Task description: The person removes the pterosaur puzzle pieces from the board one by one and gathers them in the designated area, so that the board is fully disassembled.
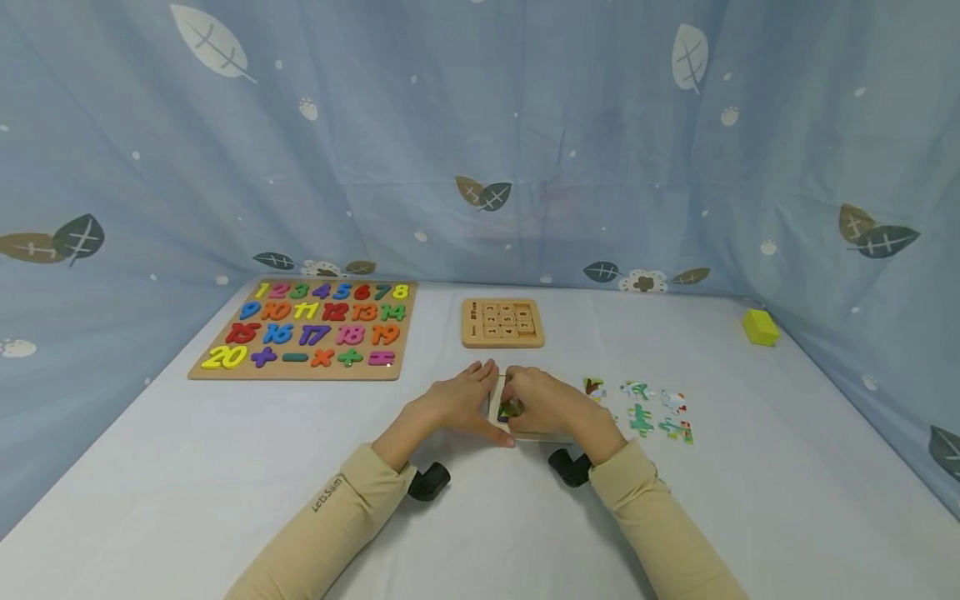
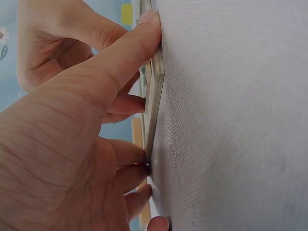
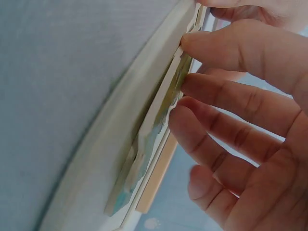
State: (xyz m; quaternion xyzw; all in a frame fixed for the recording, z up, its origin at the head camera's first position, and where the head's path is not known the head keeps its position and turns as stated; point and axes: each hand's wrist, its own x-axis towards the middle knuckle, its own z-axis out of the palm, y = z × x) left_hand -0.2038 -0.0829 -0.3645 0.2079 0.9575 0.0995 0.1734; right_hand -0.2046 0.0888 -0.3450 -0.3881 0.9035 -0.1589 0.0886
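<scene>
A pale wooden puzzle tray [image 1: 551,437] lies flat on the table in front of me, mostly covered by my hands in the head view. My left hand [image 1: 459,403] steadies its left end, with the fingers stretched along that side and the thumb pressed at the near edge [image 2: 156,89]. Over the tray, my right hand [image 1: 546,397] pinches a small green jigsaw piece [image 1: 512,408] between thumb and fingertips. In the right wrist view this yellow-green piece [image 3: 167,98] lies slightly tilted above the tray rim [image 3: 103,134]. Its far side is hidden by the fingers.
Several loose jigsaw pieces [image 1: 641,419] lie right of the tray. Behind it is a wooden sliding number puzzle [image 1: 468,329]. A board of colourful numbers [image 1: 300,371] lies at the left, a yellow block [image 1: 761,327] at the far right. A leaf-print curtain [image 1: 480,125] hangs behind.
</scene>
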